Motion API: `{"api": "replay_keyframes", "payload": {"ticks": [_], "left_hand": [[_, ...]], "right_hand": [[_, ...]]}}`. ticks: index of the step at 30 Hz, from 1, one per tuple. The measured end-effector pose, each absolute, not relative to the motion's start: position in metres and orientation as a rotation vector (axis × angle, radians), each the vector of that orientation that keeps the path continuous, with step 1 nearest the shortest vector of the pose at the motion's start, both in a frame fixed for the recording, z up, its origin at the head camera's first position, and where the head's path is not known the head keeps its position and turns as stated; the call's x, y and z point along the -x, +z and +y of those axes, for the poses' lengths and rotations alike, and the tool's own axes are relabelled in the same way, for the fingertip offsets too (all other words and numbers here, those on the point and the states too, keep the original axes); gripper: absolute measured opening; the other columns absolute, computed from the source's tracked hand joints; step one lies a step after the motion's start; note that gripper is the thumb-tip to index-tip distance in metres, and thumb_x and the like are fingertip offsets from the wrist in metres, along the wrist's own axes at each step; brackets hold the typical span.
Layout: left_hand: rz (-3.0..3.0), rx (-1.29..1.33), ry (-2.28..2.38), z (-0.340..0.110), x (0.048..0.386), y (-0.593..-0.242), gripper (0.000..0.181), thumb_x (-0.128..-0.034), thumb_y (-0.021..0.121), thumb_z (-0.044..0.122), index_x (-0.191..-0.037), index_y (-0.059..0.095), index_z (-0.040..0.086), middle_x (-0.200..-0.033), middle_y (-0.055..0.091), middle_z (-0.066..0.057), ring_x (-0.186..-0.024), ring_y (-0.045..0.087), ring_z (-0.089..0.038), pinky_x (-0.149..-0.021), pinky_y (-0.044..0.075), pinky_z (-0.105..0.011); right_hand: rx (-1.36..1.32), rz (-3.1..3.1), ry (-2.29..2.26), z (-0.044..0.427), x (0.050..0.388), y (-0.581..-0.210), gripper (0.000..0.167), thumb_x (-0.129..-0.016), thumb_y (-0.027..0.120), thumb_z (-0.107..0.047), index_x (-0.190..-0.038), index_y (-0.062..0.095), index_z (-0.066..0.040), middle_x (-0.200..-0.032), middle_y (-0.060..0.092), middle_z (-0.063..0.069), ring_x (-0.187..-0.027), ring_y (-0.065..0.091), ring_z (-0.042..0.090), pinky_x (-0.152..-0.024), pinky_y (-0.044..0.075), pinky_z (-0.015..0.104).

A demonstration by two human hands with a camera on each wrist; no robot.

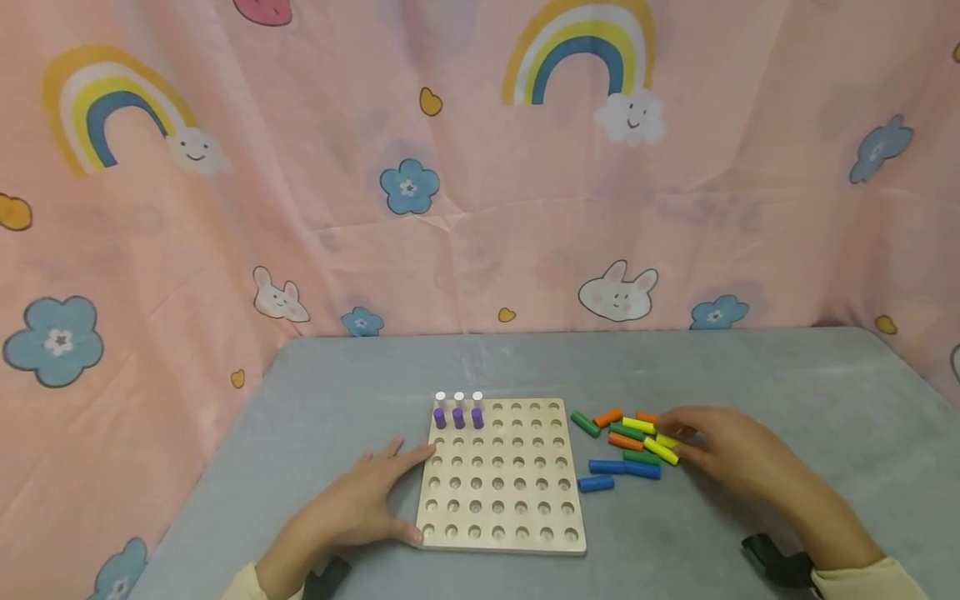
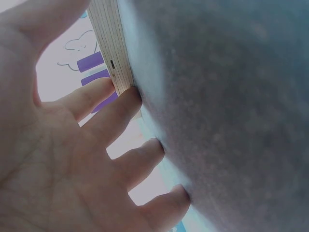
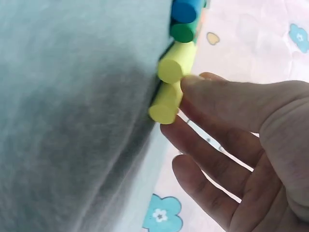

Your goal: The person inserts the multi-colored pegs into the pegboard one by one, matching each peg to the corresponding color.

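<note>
A square wooden pegboard [image 1: 487, 473] with rows of round holes lies flat on the table. Three white pegs [image 1: 459, 398] stand upright in its far row at the left, with three purple pegs [image 1: 458, 418] just in front. My left hand [image 1: 367, 496] is spread along the board's left side, thumb by the near corner; fingertips touch its edge in the left wrist view. Over the loose pegs at right, my right hand [image 1: 738, 450] has thumb and fingers around a yellow peg [image 3: 165, 104] that lies against another yellow peg [image 3: 176, 63].
Loose blue pegs [image 1: 606, 467], green pegs [image 1: 585, 423] and orange pegs [image 1: 626, 442] lie together to the right of the board. The grey table [image 1: 360, 375] ends at a pink patterned curtain [image 1: 480, 250] behind.
</note>
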State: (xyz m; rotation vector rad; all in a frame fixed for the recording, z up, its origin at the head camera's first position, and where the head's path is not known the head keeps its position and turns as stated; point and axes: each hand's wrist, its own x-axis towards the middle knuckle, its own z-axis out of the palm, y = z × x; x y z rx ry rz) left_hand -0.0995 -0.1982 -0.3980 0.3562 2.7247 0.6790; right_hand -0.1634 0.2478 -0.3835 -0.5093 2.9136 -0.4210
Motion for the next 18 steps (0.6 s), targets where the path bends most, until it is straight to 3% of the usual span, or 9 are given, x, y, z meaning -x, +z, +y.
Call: {"api": "replay_keyframes", "payload": {"ticks": [7, 18], "left_hand": [[2.709, -0.344, 0.691, -0.2005, 0.0977, -0.3972, 0.108, -0.0572, 0.089, 0.05, -0.152, 0.041, 0.032, -0.161, 0.032, -0.021, -0.151, 0.024, -0.044, -0.116, 0.019, -0.071], [2.721, -0.367, 0.692, -0.1999, 0.0992, -0.3988, 0.106, -0.0591, 0.089, 0.05, -0.152, 0.041, 0.032, -0.16, 0.032, -0.022, -0.151, 0.023, -0.042, -0.118, 0.019, -0.069]], "right_hand": [[0.502, 2.908, -0.423, 0.2476, 0.1654, -0.3897, 0.026, -0.088, 0.074, -0.016, -0.114, 0.072, -0.015, -0.108, 0.073, 0.002, -0.093, 0.067, 0.02, -0.083, 0.055, 0.052], [0.479, 2.903, -0.406, 0.2477, 0.1663, -0.3925, 0.032, -0.089, 0.074, -0.016, -0.12, 0.069, -0.015, -0.111, 0.073, 0.005, -0.099, 0.067, 0.026, -0.085, 0.055, 0.055]]}}
